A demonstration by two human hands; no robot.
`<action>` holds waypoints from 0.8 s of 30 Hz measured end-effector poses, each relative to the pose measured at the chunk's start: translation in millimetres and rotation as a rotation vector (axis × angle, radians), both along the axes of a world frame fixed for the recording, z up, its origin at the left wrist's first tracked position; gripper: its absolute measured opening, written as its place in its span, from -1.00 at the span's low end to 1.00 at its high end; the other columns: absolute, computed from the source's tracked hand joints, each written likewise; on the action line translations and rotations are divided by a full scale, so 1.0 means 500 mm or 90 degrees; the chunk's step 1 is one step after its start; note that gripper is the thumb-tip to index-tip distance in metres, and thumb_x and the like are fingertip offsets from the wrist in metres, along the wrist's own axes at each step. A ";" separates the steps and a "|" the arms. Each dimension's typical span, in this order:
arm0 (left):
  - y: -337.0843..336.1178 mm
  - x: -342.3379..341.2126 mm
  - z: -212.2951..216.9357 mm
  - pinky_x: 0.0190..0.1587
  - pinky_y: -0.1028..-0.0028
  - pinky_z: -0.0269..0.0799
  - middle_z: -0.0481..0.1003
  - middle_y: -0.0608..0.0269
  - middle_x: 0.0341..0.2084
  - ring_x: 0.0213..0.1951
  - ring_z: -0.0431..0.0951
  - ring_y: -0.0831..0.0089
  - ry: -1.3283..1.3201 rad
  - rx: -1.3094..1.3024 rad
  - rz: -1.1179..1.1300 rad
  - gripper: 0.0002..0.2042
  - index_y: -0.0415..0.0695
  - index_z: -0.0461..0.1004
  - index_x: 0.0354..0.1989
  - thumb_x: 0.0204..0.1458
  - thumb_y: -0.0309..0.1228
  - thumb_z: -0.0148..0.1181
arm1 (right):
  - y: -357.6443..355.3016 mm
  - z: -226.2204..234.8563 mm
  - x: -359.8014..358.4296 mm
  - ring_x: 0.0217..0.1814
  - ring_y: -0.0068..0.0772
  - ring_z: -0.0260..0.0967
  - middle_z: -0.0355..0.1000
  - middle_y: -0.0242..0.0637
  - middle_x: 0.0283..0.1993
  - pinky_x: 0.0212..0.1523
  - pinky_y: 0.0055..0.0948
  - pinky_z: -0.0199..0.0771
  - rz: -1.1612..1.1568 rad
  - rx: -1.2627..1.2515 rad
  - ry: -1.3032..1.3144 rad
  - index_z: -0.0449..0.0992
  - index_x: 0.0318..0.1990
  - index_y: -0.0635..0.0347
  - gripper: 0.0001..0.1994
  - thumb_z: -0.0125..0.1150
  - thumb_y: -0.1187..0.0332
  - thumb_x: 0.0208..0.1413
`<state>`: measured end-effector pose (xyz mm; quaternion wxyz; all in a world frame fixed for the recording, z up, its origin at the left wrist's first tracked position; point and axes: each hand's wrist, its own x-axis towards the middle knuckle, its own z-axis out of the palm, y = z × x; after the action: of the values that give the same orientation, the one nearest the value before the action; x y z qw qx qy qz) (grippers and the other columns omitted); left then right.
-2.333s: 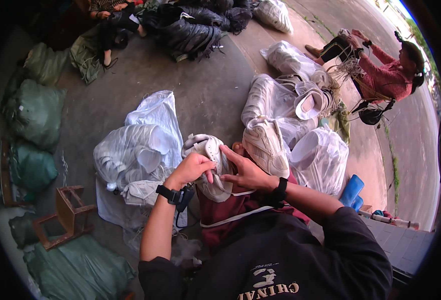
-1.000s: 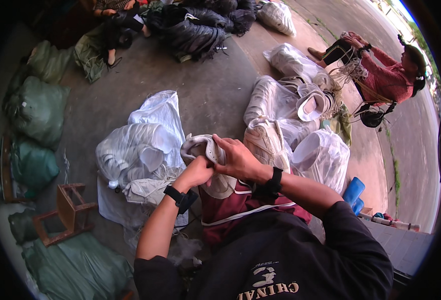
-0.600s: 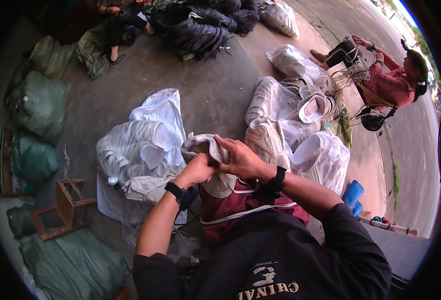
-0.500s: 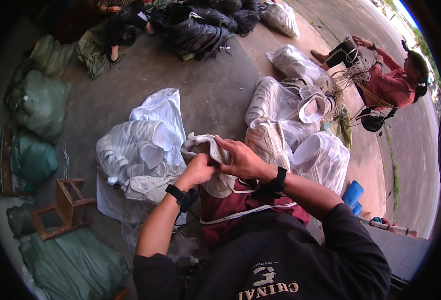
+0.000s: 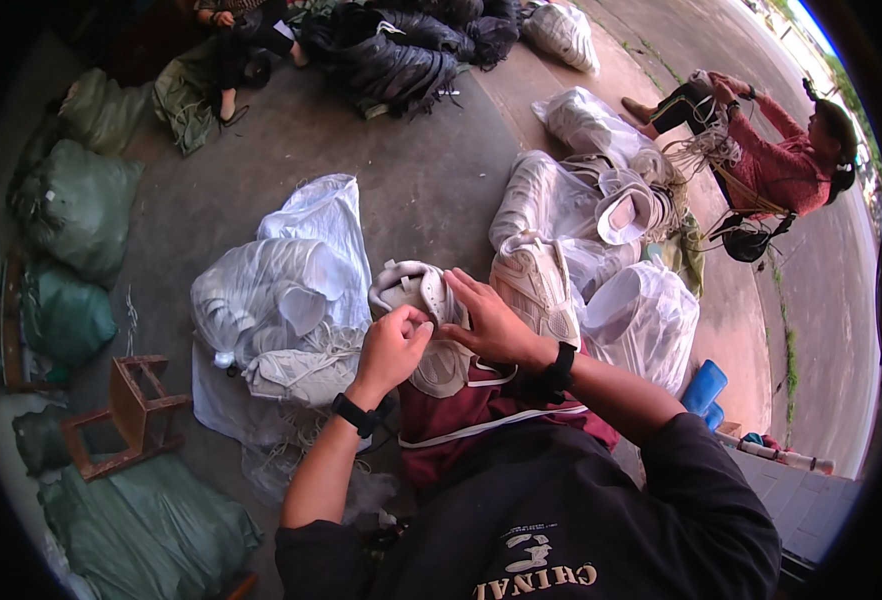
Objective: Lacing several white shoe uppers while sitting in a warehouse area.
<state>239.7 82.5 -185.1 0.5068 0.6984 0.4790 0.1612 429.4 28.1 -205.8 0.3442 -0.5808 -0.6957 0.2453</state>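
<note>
A pale shoe upper [image 5: 408, 287] is held over my lap, its padded collar and row of eyelets facing up. My right hand [image 5: 496, 322] grips its right side, with long fingers laid along the eyelet edge and the thumb below. Just under the near edge, my left hand [image 5: 393, 350] is closed in a pinch; whatever sits between the fingertips is too small to make out. Another pale shoe upper [image 5: 536, 285] rests on my lap beyond the right hand. A further light piece [image 5: 439, 368] lies beneath my hands on the maroon cloth [image 5: 451, 430].
Left of my lap are a plastic-wrapped bundle of uppers [image 5: 261, 285] and a laced upper [image 5: 301, 375]. More wrapped bundles [image 5: 641, 325] lie right. A wooden stool [image 5: 146, 405] and green sacks [image 5: 86, 210] stand left. One person [image 5: 781, 165] sits right, another [image 5: 246, 30] far left.
My left hand has come out of the shoe opening and drawn slightly down and left. The upper has tipped, showing more of its eyelets, while my right hand has shifted slightly right.
</note>
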 end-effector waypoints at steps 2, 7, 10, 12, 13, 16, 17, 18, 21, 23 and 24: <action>0.002 -0.004 0.013 -0.39 0.29 0.42 0.53 0.05 -0.58 -0.46 0.56 0.11 0.026 0.039 -0.027 -0.81 -0.20 0.45 -0.34 -0.03 -0.34 0.23 | -0.020 0.009 -0.005 0.00 0.08 0.31 0.40 0.02 -0.16 0.05 -0.16 0.31 -0.065 0.023 0.023 0.29 0.07 0.31 -0.48 0.27 0.29 -0.04; 0.007 0.001 0.019 -0.41 0.27 0.41 0.52 0.07 -0.58 -0.46 0.56 0.11 0.111 0.089 -0.075 -0.79 -0.19 0.41 -0.36 -0.06 -0.35 0.26 | -0.061 0.003 -0.019 -0.28 -0.11 0.29 0.41 -0.21 -0.37 -0.20 -0.23 0.31 0.016 -0.070 -0.011 0.33 -0.22 0.19 -0.73 0.24 0.31 -0.03; 0.006 0.004 0.012 -0.42 0.24 0.41 0.53 0.06 -0.56 -0.43 0.57 0.08 0.109 0.104 -0.079 -0.81 -0.17 0.41 -0.35 -0.05 -0.35 0.25 | -0.062 -0.013 -0.026 -0.32 -0.11 0.29 0.38 -0.18 -0.41 -0.22 -0.22 0.30 0.016 -0.048 -0.026 0.35 -0.36 0.19 -0.81 0.22 0.33 -0.02; 0.006 0.004 0.005 -0.41 0.20 0.41 0.53 0.05 -0.55 -0.41 0.56 0.06 0.085 0.107 -0.080 -0.83 -0.16 0.41 -0.35 -0.04 -0.37 0.23 | -0.057 -0.020 -0.030 -0.32 -0.11 0.28 0.37 -0.17 -0.42 -0.22 -0.23 0.30 0.011 -0.028 -0.029 0.36 -0.39 0.20 -0.82 0.21 0.33 -0.02; 0.007 0.004 0.002 -0.41 0.20 0.41 0.53 0.05 -0.55 -0.41 0.56 0.06 0.086 0.106 -0.081 -0.83 -0.16 0.41 -0.35 -0.04 -0.37 0.23 | -0.056 -0.023 -0.031 -0.33 -0.10 0.28 0.36 -0.16 -0.42 -0.22 -0.23 0.30 0.006 -0.007 -0.032 0.36 -0.41 0.21 -0.83 0.21 0.34 -0.01; 0.008 0.001 -0.008 -0.38 0.17 0.42 0.53 0.04 -0.54 -0.40 0.56 0.03 0.099 0.126 -0.085 -0.84 -0.16 0.40 -0.32 -0.01 -0.38 0.19 | -0.053 -0.008 -0.033 -0.31 -0.07 0.29 0.33 -0.13 -0.41 -0.21 -0.22 0.31 0.009 -0.043 0.013 0.36 -0.40 0.24 -0.83 0.18 0.34 0.01; 0.009 0.000 -0.010 -0.37 0.16 0.42 0.53 0.02 -0.53 -0.38 0.56 0.01 0.099 0.134 -0.092 -0.84 -0.15 0.39 -0.31 0.00 -0.38 0.17 | -0.053 -0.009 -0.032 -0.31 -0.07 0.29 0.33 -0.13 -0.41 -0.21 -0.22 0.31 0.008 -0.044 0.014 0.36 -0.40 0.24 -0.83 0.18 0.34 0.01; 0.009 -0.002 -0.012 -0.36 0.16 0.42 0.53 0.01 -0.52 -0.37 0.56 0.00 0.099 0.143 -0.099 -0.84 -0.15 0.38 -0.29 0.01 -0.39 0.16 | -0.054 -0.013 -0.030 -0.29 -0.05 0.29 0.33 -0.12 -0.40 -0.21 -0.21 0.32 0.007 -0.050 0.039 0.38 -0.40 0.25 -0.84 0.16 0.35 0.03; 0.007 -0.007 -0.017 -0.36 0.16 0.43 0.53 -0.02 -0.48 -0.35 0.56 -0.01 0.090 0.161 -0.095 -0.85 -0.17 0.36 -0.28 0.03 -0.41 0.14 | -0.054 -0.031 -0.029 -0.26 -0.02 0.30 0.32 -0.09 -0.38 -0.19 -0.19 0.34 0.019 -0.061 0.073 0.40 -0.38 0.28 -0.85 0.13 0.36 0.07; 0.008 -0.015 -0.017 -0.35 0.16 0.42 0.52 -0.02 -0.47 -0.35 0.56 0.00 0.049 0.167 -0.043 -0.86 -0.18 0.35 -0.28 0.04 -0.42 0.13 | -0.053 -0.042 -0.028 -0.25 -0.01 0.31 0.32 -0.07 -0.37 -0.18 -0.18 0.34 0.030 -0.066 0.082 0.41 -0.37 0.29 -0.85 0.11 0.37 0.08; 0.010 -0.019 -0.016 -0.35 0.17 0.42 0.52 -0.02 -0.47 -0.35 0.56 0.00 0.008 0.174 0.010 -0.86 -0.19 0.35 -0.28 0.05 -0.43 0.12 | -0.050 -0.046 -0.026 -0.25 -0.01 0.31 0.32 -0.07 -0.37 -0.18 -0.18 0.35 0.038 -0.071 0.083 0.42 -0.37 0.29 -0.86 0.10 0.38 0.08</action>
<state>230.3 87.7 -192.9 0.4029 0.7582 0.4609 0.2245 416.5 3.0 -228.8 0.3485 -0.5608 -0.6742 0.3310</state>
